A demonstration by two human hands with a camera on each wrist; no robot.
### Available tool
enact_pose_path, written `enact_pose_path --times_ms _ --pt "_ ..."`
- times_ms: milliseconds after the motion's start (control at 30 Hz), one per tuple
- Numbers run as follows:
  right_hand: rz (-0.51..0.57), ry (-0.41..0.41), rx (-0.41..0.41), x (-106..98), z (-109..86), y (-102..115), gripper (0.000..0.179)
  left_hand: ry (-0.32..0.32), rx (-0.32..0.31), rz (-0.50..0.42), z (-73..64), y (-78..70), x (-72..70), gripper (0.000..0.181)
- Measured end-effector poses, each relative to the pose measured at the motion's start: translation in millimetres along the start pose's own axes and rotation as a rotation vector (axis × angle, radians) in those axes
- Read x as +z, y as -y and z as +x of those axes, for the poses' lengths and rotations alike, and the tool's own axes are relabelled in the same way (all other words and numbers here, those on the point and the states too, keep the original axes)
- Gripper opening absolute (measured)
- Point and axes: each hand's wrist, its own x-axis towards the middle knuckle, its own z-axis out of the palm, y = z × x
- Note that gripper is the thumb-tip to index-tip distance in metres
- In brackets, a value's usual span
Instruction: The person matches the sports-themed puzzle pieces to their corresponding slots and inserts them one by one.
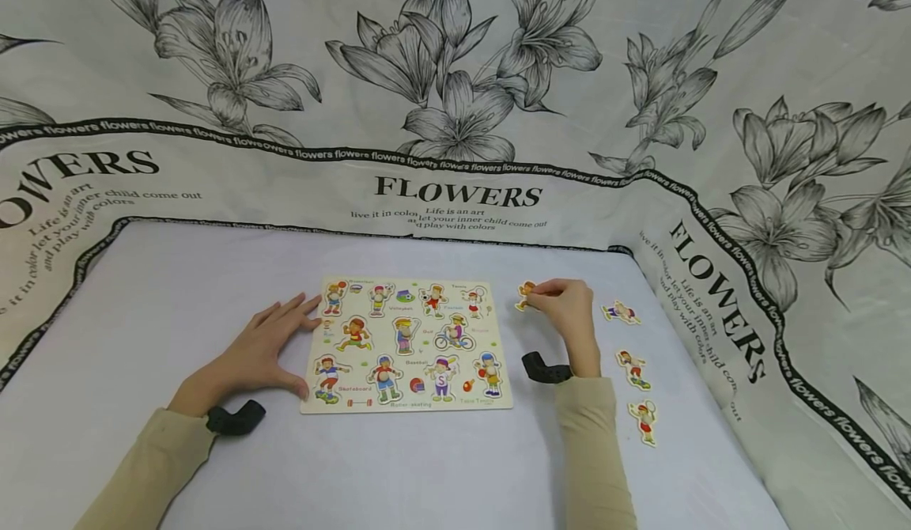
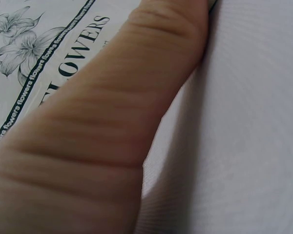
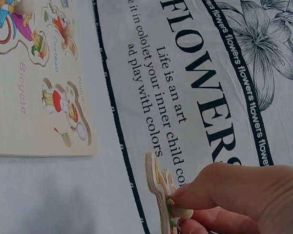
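My right hand (image 1: 569, 312) pinches a wooden figure puzzle piece (image 1: 525, 296) between thumb and fingers, just right of the puzzle board (image 1: 496, 340). In the right wrist view that puzzle piece (image 3: 158, 192) is seen edge-on, with a small pale knob by the fingertips. My left hand (image 1: 259, 352) rests at the board's left side, fingers spread and fairly straight, fingertips at its upper left edge and thumb at the lower left. Colourful sports figures fill the board in three rows. One finger of the left hand (image 2: 102, 112) covers much of the left wrist view.
Right of my right hand lie several loose items in a column: a piece with a figure on its side (image 1: 621, 312), a skateboarder piece (image 1: 632, 369) and a red-clad figure piece (image 1: 644, 422). A white cloth (image 1: 427, 475) covers the table; flower-printed sheeting (image 1: 455, 198) borders it behind and beside.
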Motion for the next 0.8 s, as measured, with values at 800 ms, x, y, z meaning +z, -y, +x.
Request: enact_pose_path --times_ms 800 --pt "0.048 0.072 -0.149 39 -19.3 52 0.008 -0.004 0.002 -0.003 -0.1 -0.8 -0.2 0.12"
